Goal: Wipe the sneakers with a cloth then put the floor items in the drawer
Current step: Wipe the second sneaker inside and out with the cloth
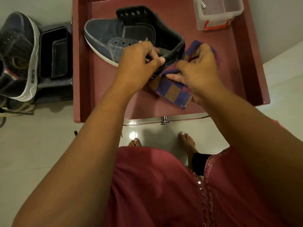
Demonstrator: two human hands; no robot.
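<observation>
A dark blue-grey high-top sneaker [106,36] with a white sole lies in the open maroon drawer [242,66], toe to the left. My left hand [139,59] grips its collar near the heel, thumb on the outside. My right hand [198,69] pinches a blue and orange checked cloth [172,90] that sits against the sneaker's heel. A second, matching sneaker [18,51] stands on the floor at the far left.
A clear plastic box [218,12] with red clips sits in the drawer's back right corner. Black trays [55,51] lie on the floor between the second sneaker and the drawer. The drawer's metal knob [165,120] faces me above my bare feet [186,141].
</observation>
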